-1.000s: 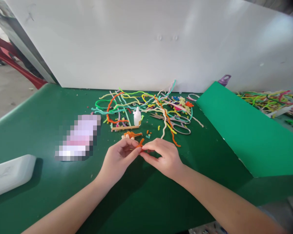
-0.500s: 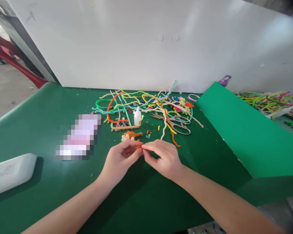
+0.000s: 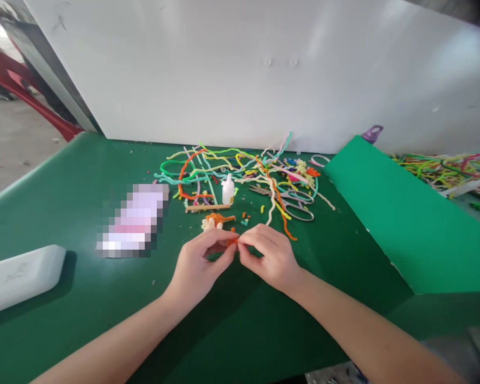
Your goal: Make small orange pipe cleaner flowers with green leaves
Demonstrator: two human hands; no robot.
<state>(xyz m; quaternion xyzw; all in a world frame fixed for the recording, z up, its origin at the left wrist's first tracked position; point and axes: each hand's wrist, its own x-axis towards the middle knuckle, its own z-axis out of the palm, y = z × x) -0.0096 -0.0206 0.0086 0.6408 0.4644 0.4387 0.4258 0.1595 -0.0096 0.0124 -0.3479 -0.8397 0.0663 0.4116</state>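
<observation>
A small orange pipe cleaner piece (image 3: 232,242) is pinched between the thumb and index finger of my left hand (image 3: 198,258). The fingertips of my right hand (image 3: 269,258) close on its right end, and the two hands nearly touch. Fingers hide most of the piece. Just beyond them lie a cream and orange pipe cleaner shape (image 3: 214,221) and several short orange and teal offcuts (image 3: 245,218). Behind these stand a white glue bottle (image 3: 228,190) and a thin wooden-coloured stick (image 3: 208,208).
Tangled coloured pipe cleaners (image 3: 224,165) spread across the back of the green table (image 3: 116,309). Scissors (image 3: 298,204) rest on the right, near a green board (image 3: 408,218). A pixelated flat object (image 3: 134,221) and a white case (image 3: 24,277) lie on the left. A white panel (image 3: 232,74) rises behind.
Both hands keep their pinch on the orange piece, with slight finger movement. The whole view has shifted a little, so things appear slightly further right.
</observation>
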